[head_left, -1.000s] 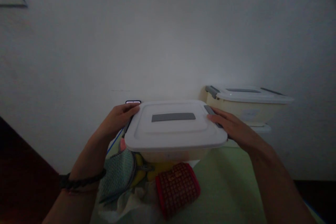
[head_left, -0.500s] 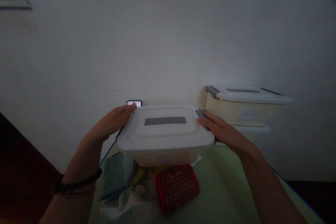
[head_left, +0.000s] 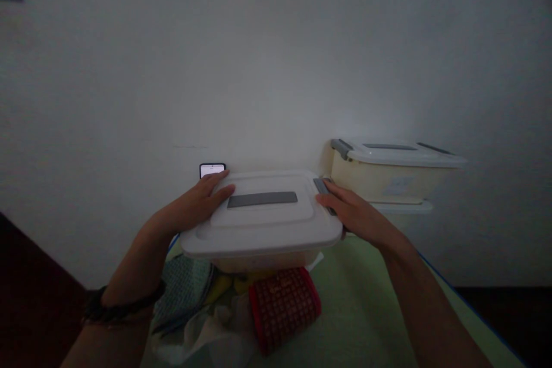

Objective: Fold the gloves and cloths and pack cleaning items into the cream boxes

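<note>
In front of me is a cream plastic storage box (head_left: 267, 260) with a white lid (head_left: 263, 224) and a grey handle strip across its middle. At the lid's left edge, my left hand (head_left: 194, 201) grips the box, thumb and a finger on the top and the other fingers hidden. My right hand (head_left: 351, 210) closes around the right edge, with thumb and fingers on the grey latch (head_left: 321, 187). Just below the box lie a dark red patterned case (head_left: 284, 307) with red edging, a blue-green woven cloth (head_left: 187, 284) and crumpled white cloth (head_left: 215, 333).
Another lidded storage box (head_left: 383, 178) stands at the right on a further white-lidded one (head_left: 403, 206). A phone (head_left: 211, 170) with a lit screen leans on the white wall (head_left: 267, 69). The green tabletop (head_left: 362, 305) has a blue edge.
My left hand has moved farther onto the lid, its thumb now on the top. The view has shifted slightly right. My right hand stays at the latch.
</note>
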The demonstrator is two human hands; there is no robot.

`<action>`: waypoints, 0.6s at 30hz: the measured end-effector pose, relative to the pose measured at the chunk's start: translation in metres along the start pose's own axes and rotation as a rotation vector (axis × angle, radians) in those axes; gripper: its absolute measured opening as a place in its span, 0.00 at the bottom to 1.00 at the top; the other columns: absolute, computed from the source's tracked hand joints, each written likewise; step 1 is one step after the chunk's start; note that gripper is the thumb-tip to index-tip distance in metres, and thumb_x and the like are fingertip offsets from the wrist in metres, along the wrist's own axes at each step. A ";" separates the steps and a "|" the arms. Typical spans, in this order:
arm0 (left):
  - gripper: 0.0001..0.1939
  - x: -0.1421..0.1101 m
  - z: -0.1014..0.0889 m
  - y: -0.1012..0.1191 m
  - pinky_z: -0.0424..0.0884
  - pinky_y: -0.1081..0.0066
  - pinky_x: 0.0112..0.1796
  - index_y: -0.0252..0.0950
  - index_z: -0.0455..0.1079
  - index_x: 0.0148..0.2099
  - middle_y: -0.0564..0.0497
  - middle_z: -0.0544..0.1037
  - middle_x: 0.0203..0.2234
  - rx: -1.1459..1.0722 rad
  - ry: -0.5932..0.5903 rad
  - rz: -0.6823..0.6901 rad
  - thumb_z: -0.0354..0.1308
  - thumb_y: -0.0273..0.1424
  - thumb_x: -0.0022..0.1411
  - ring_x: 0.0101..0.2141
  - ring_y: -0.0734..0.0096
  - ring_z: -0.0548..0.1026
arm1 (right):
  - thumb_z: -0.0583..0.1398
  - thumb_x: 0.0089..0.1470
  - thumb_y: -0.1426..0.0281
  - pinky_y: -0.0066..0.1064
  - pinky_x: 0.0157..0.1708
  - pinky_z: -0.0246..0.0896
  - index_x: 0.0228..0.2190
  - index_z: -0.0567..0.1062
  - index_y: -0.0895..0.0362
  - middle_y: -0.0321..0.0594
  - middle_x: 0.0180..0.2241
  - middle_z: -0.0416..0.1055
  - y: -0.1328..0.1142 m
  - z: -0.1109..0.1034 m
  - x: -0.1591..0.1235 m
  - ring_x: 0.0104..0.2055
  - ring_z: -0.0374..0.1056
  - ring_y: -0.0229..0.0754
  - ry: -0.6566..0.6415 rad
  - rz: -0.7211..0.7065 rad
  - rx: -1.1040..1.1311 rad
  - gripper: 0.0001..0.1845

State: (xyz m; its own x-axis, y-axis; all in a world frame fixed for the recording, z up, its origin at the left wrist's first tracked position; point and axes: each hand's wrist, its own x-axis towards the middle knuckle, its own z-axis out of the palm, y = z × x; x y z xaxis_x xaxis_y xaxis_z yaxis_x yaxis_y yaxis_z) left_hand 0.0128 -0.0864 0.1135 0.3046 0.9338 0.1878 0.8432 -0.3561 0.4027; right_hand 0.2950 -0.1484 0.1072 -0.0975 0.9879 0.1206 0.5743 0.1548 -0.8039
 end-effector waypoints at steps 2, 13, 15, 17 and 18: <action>0.37 0.001 0.000 -0.001 0.47 0.63 0.59 0.26 0.49 0.63 0.41 0.54 0.62 0.009 0.001 0.019 0.37 0.47 0.59 0.61 0.61 0.53 | 0.50 0.55 0.60 0.24 0.15 0.56 0.37 0.69 0.55 0.34 0.22 0.65 0.001 0.000 -0.001 0.20 0.62 0.35 0.005 0.009 -0.003 0.15; 0.37 0.002 0.000 0.002 0.47 0.64 0.59 0.28 0.51 0.63 0.42 0.56 0.61 0.028 0.012 0.070 0.36 0.47 0.59 0.60 0.63 0.54 | 0.49 0.55 0.58 0.27 0.20 0.62 0.41 0.70 0.54 0.38 0.25 0.71 0.011 -0.004 -0.002 0.22 0.66 0.38 0.021 0.022 -0.099 0.19; 0.37 0.003 0.001 0.002 0.47 0.64 0.59 0.28 0.51 0.63 0.42 0.56 0.61 0.022 0.011 0.072 0.37 0.47 0.59 0.60 0.63 0.54 | 0.49 0.55 0.58 0.27 0.20 0.61 0.43 0.70 0.55 0.38 0.25 0.71 0.012 -0.005 -0.002 0.23 0.66 0.38 0.022 0.030 -0.117 0.20; 0.37 0.003 0.002 0.002 0.47 0.63 0.59 0.27 0.51 0.63 0.41 0.56 0.61 0.008 0.010 0.062 0.38 0.47 0.59 0.60 0.62 0.54 | 0.49 0.55 0.58 0.28 0.21 0.61 0.43 0.70 0.55 0.38 0.24 0.71 0.011 -0.005 -0.002 0.22 0.66 0.38 0.008 0.045 -0.139 0.20; 0.37 0.004 0.002 0.001 0.46 0.63 0.59 0.28 0.51 0.63 0.41 0.55 0.61 0.001 0.009 0.058 0.38 0.48 0.59 0.60 0.61 0.54 | 0.48 0.56 0.58 0.28 0.20 0.60 0.43 0.69 0.56 0.37 0.24 0.70 0.010 -0.004 -0.001 0.21 0.65 0.38 -0.002 0.053 -0.153 0.20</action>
State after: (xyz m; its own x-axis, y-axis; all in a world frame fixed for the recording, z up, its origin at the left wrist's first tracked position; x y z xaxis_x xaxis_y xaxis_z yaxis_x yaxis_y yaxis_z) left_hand 0.0162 -0.0835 0.1128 0.3488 0.9112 0.2191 0.8247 -0.4095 0.3902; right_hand 0.3044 -0.1483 0.1016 -0.0659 0.9947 0.0791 0.6957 0.1026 -0.7109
